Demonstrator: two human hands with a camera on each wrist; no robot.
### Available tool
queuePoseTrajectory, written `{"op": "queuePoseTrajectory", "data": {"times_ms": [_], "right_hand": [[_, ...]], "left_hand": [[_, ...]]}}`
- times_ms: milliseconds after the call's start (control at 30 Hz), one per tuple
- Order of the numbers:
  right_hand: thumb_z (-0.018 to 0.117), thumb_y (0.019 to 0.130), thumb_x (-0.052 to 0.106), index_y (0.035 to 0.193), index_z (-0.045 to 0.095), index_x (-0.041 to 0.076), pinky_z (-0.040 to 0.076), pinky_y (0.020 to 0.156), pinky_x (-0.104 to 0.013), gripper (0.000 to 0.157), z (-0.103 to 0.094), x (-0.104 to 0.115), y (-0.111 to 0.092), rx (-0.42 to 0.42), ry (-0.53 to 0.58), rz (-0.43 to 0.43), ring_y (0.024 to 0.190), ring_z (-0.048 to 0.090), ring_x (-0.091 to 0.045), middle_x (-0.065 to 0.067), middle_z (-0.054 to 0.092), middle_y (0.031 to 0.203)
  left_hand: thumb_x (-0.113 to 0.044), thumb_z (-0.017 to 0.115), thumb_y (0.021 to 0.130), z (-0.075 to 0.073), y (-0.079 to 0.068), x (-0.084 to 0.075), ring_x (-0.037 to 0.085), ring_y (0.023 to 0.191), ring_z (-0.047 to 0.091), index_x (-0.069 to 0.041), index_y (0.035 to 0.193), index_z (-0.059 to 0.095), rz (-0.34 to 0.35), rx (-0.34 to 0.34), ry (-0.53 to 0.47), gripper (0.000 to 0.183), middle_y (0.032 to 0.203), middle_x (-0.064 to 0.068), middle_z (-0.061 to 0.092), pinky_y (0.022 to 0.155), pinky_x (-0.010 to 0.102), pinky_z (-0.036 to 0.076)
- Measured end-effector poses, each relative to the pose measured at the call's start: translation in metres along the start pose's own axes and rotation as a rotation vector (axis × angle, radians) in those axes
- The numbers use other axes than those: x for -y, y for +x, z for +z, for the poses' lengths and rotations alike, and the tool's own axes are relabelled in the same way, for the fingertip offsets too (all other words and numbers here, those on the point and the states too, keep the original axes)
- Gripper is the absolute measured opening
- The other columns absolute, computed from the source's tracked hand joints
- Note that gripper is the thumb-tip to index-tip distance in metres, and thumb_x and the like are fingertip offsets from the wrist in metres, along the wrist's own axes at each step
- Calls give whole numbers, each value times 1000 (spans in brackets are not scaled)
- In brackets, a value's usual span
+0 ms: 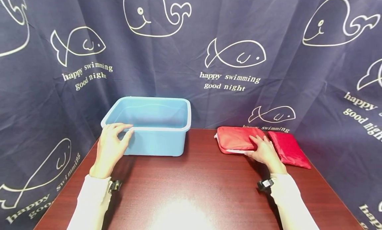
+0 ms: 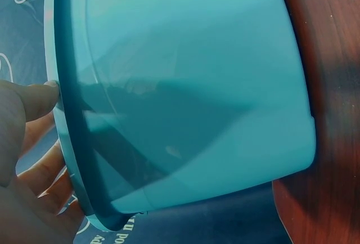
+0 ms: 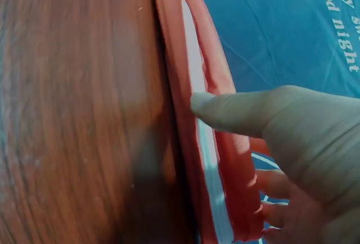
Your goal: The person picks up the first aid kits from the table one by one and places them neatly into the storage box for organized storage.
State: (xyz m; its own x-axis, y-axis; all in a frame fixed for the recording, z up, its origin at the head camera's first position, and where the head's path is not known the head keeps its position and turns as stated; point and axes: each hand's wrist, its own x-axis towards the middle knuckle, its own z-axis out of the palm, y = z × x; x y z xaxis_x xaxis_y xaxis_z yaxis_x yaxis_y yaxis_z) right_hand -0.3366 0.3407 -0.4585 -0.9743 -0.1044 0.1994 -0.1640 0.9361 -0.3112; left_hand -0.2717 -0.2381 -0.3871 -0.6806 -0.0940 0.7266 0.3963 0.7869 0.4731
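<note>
A light blue plastic bin (image 1: 158, 140) stands on the table at the back left. My left hand (image 1: 111, 142) holds its near left rim, with the thumb (image 2: 42, 99) against the rim's outer edge and the other fingertips hidden behind it. At the back right lies a flat red zippered pouch (image 1: 235, 139), its white zipper (image 3: 205, 137) along the near side. My right hand (image 1: 264, 150) grips the pouch's right end, the thumb (image 3: 236, 112) pressed on the zipper side and the fingers over the top.
A second, darker red fabric pouch (image 1: 289, 148) lies just right of the right hand, near the table's right edge. The brown wooden table (image 1: 191, 177) backs onto a dark blue curtain (image 1: 179, 64) with white fish and whale drawings. The bin's visible interior shows bare blue walls.
</note>
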Motion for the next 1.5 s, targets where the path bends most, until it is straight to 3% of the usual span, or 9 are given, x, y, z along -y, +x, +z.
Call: {"op": "queuePoseTrajectory", "data": {"times_ms": [300, 567, 867, 1233, 1500], "right_hand": [[87, 77, 38, 151, 48, 2, 17, 117, -73, 91, 5, -4, -2, 73, -33, 6, 144, 29, -60, -37, 40, 152], [89, 76, 35, 145, 56, 1, 28, 114, -70, 83, 5, 0, -5, -7, -60, -21, 139, 43, -55, -35, 48, 148], [85, 77, 20, 139, 63, 1, 39, 108, -67, 68, 8, -3, -6, -98, -59, -86, 130, 53, -54, -32, 56, 142], [82, 81, 26, 135, 68, 9, 51, 89, -65, 58, 10, -10, -4, -108, -57, -34, 116, 63, -53, -27, 61, 139], [78, 83, 22, 127, 74, 11, 54, 79, -63, 45, 11, -9, -4, -154, -68, -13, 111, 67, -47, -23, 66, 134]], "left_hand": [[-17, 79, 90, 1, -1, 0, 34, 106, 60, -13, 109, 82, 10, -7, -4, 19, 107, 10, 72, 91, 48, 42], [-18, 79, 91, 0, -1, -1, 34, 107, 60, -13, 109, 82, 10, -6, 4, 20, 108, 11, 72, 93, 49, 43], [-18, 79, 90, 0, -2, 0, 34, 107, 60, -13, 109, 82, 0, -6, 6, 19, 108, 10, 72, 92, 49, 43], [-20, 79, 90, 0, -1, 1, 33, 109, 60, -14, 109, 82, -12, -6, -1, 20, 109, 9, 72, 94, 48, 43], [-20, 78, 91, 0, 0, 1, 33, 112, 59, -15, 110, 81, -21, -1, 7, 20, 111, 9, 71, 94, 49, 43]]}}
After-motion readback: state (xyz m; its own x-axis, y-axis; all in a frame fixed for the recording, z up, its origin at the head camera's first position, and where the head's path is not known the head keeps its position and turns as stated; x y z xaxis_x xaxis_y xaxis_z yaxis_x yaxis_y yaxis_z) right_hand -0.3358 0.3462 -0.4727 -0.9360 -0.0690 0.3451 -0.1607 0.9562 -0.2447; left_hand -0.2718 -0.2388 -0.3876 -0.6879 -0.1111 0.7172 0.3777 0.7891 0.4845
